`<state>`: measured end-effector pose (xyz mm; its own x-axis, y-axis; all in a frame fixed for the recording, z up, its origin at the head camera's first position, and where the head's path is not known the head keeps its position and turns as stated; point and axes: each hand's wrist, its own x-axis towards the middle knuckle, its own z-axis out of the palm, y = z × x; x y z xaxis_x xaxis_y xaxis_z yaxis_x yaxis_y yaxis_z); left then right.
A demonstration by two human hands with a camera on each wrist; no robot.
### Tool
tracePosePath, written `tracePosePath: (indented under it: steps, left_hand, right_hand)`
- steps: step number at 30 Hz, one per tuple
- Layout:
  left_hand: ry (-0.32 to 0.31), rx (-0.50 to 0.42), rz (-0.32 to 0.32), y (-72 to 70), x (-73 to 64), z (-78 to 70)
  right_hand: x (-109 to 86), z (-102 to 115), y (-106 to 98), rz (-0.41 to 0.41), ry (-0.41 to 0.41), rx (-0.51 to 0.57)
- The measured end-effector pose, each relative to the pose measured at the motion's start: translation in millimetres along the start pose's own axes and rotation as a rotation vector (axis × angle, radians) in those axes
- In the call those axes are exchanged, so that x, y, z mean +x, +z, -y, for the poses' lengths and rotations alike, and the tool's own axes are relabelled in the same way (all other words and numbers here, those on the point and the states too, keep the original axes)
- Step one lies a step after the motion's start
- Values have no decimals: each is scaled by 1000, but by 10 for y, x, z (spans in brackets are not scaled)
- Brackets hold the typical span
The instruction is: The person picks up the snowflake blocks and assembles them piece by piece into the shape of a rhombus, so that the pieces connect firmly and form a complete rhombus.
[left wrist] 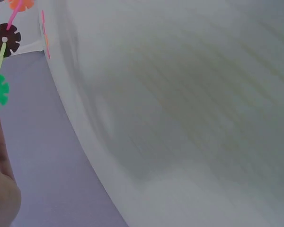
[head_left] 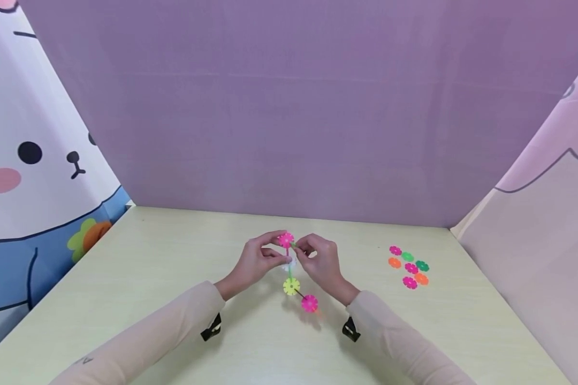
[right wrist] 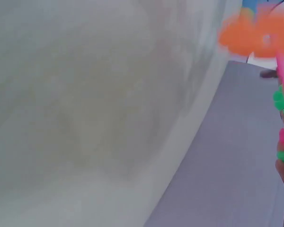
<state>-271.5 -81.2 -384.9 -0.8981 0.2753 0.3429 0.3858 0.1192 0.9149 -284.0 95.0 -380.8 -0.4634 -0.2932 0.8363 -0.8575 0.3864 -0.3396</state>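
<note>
In the head view, my left hand [head_left: 255, 261] holds the upper end of a chain of notched, flower-shaped interlocking discs, index finger and thumb at a pink disc [head_left: 286, 240]. Close beside it, my right hand [head_left: 324, 263] pinches a small green disc [head_left: 293, 245] against that pink one; whether they are joined cannot be told. Below hang a yellow disc [head_left: 291, 286] and a lower pink disc [head_left: 310, 303], with edge-on discs between. The left wrist view shows a dark brown disc [left wrist: 4, 40] and a green one. A blurred orange disc [right wrist: 255, 38] fills the right wrist view's upper corner.
Several loose discs, including an orange disc [head_left: 394, 262] and a dark green disc [head_left: 422, 266], lie flat on the right of the pale table [head_left: 173, 240]. A purple cloth [head_left: 289, 117] rises behind it. Printed cloths flank both sides.
</note>
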Motion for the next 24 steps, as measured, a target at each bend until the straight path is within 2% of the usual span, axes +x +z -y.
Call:
tracePosePath:
  steps: [4,10,17,24]
  left_hand:
    - [2,-3,-21,7,6,-10]
    - [-34,-13,-32,14,-1,29]
    - [-52,-40,-8,30,-99,-174]
    - [-57,28,17,27,-118,-204]
  right_hand:
    - [28,-37,-26,12,7,16]
    - [24,-65,-54,76,33,31]
    - [-1,-87,-75,136,51,20]
    - [1,-89,-90,169,52,18]
